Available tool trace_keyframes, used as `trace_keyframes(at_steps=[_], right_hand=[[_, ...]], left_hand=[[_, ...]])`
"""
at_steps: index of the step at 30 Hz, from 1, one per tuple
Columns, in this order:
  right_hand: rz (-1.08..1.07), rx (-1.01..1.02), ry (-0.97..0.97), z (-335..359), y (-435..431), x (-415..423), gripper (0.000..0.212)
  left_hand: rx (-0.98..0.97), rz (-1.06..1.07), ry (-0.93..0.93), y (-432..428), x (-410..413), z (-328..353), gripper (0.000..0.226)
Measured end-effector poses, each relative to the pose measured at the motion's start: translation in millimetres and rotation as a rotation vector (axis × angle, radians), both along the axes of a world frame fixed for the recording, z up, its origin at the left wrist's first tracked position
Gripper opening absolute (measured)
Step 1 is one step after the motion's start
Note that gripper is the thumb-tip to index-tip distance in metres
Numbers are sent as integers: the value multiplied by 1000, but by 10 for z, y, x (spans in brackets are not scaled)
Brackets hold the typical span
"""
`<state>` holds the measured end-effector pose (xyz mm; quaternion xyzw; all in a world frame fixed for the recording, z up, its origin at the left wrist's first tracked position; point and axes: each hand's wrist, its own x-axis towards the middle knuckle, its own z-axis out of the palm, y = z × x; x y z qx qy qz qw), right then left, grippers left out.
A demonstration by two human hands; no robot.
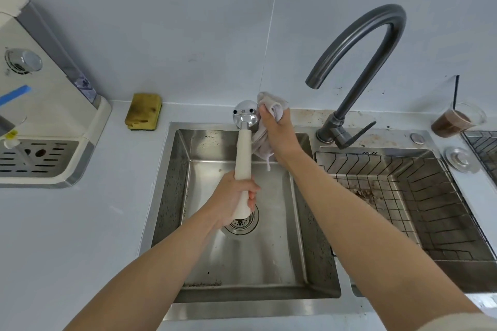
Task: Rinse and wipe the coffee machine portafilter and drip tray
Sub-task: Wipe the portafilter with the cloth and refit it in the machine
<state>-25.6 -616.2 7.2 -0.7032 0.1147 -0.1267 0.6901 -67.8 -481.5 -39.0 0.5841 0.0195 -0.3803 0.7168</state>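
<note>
1. Gripping the cream handle of the portafilter [243,154], the left hand [234,196] had its fingers curled tight round the handle's lower end, directly above the drain [242,223] in the view.
2. The portafilter was held over the left basin of the sink [172,196]. Its handle ran toward six o'clock, and its shiny metal head lay at twelve o'clock, over the basin's back rim.
3. The right hand [277,131] held a bunched pale cloth [273,105], with fingers and thumb pinched round the wad. It pressed the wad against the three o'clock side of the metal head. A loose tail of the cloth hung down just beside the handle.
4. The drip tray [37,158], slotted and grey, sat in the base of the cream coffee machine [48,105]. The machine stood on the bench [67,236] at nine o'clock from the sink, well apart from both hands.
5. A worn yellow sponge [144,111] lay on the bench at eleven o'clock from the basin, near the wall.
6. A dark arched faucet [363,62] rose at two o'clock from the portafilter head, and its spout opening hung above and to the right of the cloth.
7. A wire basket [403,191] filled the right basin at three o'clock.
8. A clear plastic cup [454,121] holding a brown drink and a dark straw stood on the bench beyond the basket, at about two o'clock.
</note>
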Motion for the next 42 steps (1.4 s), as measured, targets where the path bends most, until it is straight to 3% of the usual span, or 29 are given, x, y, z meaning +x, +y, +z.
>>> trace_keyframes(at_steps=[4, 9, 13, 20, 22, 26, 30, 36, 39, 42], right_hand=[[-128, -34, -66, -40, 258, 0, 32], [-166, 79, 19, -118, 397, 8, 48], [-143, 389, 198, -163, 291, 50, 50], [-129, 781, 247, -245, 203, 22, 13], [-96, 827, 289, -256, 168, 1, 14], [12, 774, 334, -252, 114, -49, 32], [-137, 629, 353, -187, 134, 31, 9], [-250, 302, 334, -140, 97, 84, 40], [-306, 129, 220, -167, 114, 101, 31], [-314, -7, 212, -194, 137, 122, 33]], left_hand=[[-142, 64, 192, -112, 8, 84, 25], [-189, 50, 296, -113, 34, 124, 23], [-182, -4, 339, 1, 39, 113, 15], [-147, -148, 329, 137, 55, 71, 8], [-175, -180, 359, 147, 52, 90, 13], [-201, -247, 354, 157, 39, 130, 9], [-102, -235, 286, 147, 82, 157, 9], [294, -153, -52, 238, 276, 129, 9], [537, -206, -274, 224, 332, 132, 26], [685, -223, -378, 102, 286, 113, 25]])
